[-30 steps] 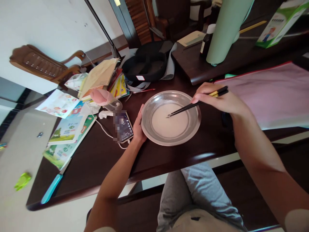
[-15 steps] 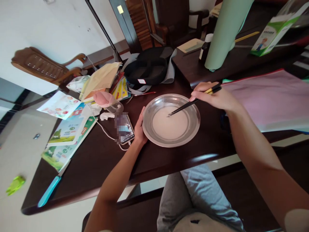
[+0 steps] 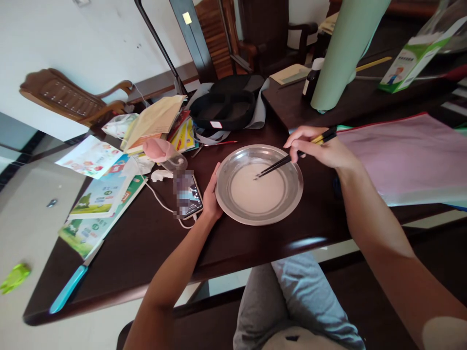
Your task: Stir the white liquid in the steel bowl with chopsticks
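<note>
Head: left hand (image 3: 211, 197) against bowl rim (image 3: 259, 222); right hand (image 3: 315, 146) holds chopsticks (image 3: 275, 166) inside.

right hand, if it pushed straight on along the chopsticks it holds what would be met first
The white liquid in the metal bowl, met by the chopsticks that the right hand holds; their tips seem at its surface or just in it, though depth is unclear.

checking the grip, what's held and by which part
The right hand holds black chopsticks by their upper part; the left hand touches the metal bowl at its left rim, grip unclear.
</note>
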A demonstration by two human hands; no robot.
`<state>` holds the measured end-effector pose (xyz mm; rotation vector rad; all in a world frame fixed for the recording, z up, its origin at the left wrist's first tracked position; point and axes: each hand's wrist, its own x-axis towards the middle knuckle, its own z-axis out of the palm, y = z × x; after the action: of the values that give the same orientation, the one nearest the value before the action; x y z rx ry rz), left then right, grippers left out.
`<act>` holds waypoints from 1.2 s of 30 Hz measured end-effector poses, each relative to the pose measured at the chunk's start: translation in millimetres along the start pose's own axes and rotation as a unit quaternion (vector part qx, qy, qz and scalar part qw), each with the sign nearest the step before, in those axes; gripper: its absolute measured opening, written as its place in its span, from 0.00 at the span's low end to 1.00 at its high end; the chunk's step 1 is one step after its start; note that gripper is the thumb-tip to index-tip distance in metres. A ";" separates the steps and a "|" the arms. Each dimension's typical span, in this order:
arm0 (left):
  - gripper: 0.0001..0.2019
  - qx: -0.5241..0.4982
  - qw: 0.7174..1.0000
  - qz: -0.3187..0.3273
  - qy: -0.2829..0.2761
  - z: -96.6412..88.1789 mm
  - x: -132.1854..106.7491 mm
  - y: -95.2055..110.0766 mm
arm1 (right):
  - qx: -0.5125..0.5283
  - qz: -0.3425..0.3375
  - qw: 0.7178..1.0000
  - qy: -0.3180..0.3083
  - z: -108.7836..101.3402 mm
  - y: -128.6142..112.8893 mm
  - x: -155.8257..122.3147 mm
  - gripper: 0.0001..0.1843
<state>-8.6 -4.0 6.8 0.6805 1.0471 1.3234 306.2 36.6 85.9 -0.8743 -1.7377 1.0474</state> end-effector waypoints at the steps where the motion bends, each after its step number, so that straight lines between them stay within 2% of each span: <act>1: 0.30 0.001 1.000 0.000 -0.002 -0.4 0.4 -0.5 | 0.016 -0.003 1.000 0.022 -5.7 2.8 -3.0 0.18; 2: 0.30 0.001 1.000 -0.001 -0.002 -0.6 0.6 -0.9 | 0.038 -0.006 0.998 0.044 -10.3 5.3 -6.1 0.19; 4: 0.31 0.002 1.000 -0.001 0.003 -0.7 0.8 -1.2 | 0.067 -0.009 0.997 0.039 -13.2 8.8 -11.3 0.20; 7: 0.31 0.005 1.000 -0.001 0.011 -0.3 0.8 -1.2 | 0.118 -0.033 0.992 -0.041 0.5 10.9 -12.8 0.25; 10: 0.30 0.006 1.000 -0.003 0.007 -0.8 1.5 -1.5 | 0.131 -0.019 0.984 -0.121 18.5 11.9 -8.7 0.28; 12: 0.31 0.007 1.000 -0.003 0.003 -2.2 2.3 -2.2 | 0.124 -0.014 0.987 -0.097 20.9 14.1 -6.9 0.26; 17: 0.32 0.015 1.000 0.009 -0.010 -6.1 4.4 -4.1 | 0.135 -0.036 0.990 0.016 2.8 19.5 -11.7 0.29; 19: 0.32 0.014 1.000 0.009 -0.008 -6.1 4.3 -4.2 | 0.148 -0.029 0.989 0.005 3.3 18.0 -13.7 0.30; 22: 0.31 0.011 1.000 0.005 -0.004 -4.7 3.5 -3.8 | 0.138 -0.010 0.989 -0.049 14.2 14.0 -12.9 0.29; 23: 0.31 0.011 1.000 0.003 -0.005 -4.3 3.3 -3.6 | 0.123 -0.002 0.991 -0.046 17.2 13.3 -11.8 0.28; 29: 0.31 0.017 1.000 0.004 -0.008 -3.7 3.3 -3.3 | 0.103 -0.004 0.991 0.082 7.2 18.4 -7.2 0.24; 31: 0.31 0.015 1.000 0.005 -0.005 -3.2 3.4 -3.3 | 0.121 0.003 0.991 0.058 7.0 18.6 -7.7 0.25; 34: 0.31 0.011 1.000 0.001 -0.001 -1.8 3.1 -3.1 | 0.142 0.007 0.990 -0.012 14.9 17.2 -8.1 0.27; 36: 0.31 0.007 1.000 -0.003 0.001 -0.8 2.7 -2.7 | 0.144 -0.003 0.989 -0.014 17.3 17.2 -8.1 0.29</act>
<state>-8.3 -1.9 3.5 0.6853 1.0601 1.3123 294.8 31.4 63.4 -0.6732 -1.5599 1.2742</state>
